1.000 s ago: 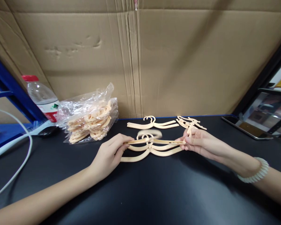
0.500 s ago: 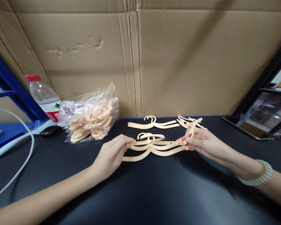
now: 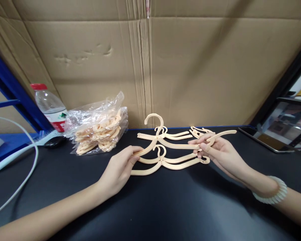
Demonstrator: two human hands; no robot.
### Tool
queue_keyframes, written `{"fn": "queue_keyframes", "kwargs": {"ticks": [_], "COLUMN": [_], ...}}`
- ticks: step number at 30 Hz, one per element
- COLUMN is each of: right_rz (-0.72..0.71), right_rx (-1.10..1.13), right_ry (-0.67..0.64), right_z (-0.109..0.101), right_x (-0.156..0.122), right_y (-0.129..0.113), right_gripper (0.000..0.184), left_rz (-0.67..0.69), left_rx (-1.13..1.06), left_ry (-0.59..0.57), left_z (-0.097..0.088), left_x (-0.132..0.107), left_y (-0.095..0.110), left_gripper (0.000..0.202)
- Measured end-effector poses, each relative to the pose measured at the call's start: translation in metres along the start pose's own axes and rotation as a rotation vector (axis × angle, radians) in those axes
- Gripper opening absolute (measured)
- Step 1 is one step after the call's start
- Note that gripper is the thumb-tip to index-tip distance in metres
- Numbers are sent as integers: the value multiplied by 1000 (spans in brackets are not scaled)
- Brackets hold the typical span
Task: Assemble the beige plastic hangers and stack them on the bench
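I hold a small cream plastic hanger (image 3: pixel 165 142) by its two ends, hook raised toward the cardboard. My left hand (image 3: pixel 119 169) pinches the left arm tip. My right hand (image 3: pixel 219 150) is closed on the right arm, with a loose cream hanger piece (image 3: pixel 222 134) sticking out past its fingers. Just below lie two more cream hangers (image 3: pixel 165 162) stacked flat on the black table (image 3: pixel 150 207).
Another hanger (image 3: pixel 173 135) and loose hanger pieces (image 3: pixel 199 131) lie at the table's back. A clear plastic bag of hanger parts (image 3: pixel 99 129) sits back left, beside a water bottle (image 3: pixel 50 107). A white cable (image 3: pixel 27 170) curves at left, a phone (image 3: pixel 263 139) lies right. A cardboard wall (image 3: pixel 150 67) closes the back.
The hanger between my hands has turned from lying flat to standing with its hook up. My right hand has shifted slightly, and the piece in it now points right.
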State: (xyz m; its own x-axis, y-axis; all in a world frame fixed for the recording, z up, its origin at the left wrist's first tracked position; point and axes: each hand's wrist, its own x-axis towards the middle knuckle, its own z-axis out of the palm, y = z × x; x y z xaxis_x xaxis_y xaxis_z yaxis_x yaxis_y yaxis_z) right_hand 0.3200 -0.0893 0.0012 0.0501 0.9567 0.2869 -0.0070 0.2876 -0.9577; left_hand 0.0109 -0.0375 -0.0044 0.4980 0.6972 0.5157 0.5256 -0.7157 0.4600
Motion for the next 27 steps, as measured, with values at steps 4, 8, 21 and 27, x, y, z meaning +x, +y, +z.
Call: {"fn": "queue_keyframes", "kwargs": {"ticks": [4,8,21,27], "right_rz": [-80,-54,49,-48], "right_rx": [37,106,-903,-995], "right_ry": [35,87,-630,-643], "right_z": [-5,-28,-74,-75], "right_x": [1,10,25,26], "right_y": [-1,-8,-23,-15], "right_gripper": [15,16,23,24], "left_rz": [-112,-138,20,75], "left_rx": [-25,65,627,694], "left_ry": [-1,-59,-638,-568], "left_z": [-6,-19,-29,-22], "left_x": [2,6,-4,-4], "left_y": [6,15,48,37], "left_gripper": [18,17,14,15]}}
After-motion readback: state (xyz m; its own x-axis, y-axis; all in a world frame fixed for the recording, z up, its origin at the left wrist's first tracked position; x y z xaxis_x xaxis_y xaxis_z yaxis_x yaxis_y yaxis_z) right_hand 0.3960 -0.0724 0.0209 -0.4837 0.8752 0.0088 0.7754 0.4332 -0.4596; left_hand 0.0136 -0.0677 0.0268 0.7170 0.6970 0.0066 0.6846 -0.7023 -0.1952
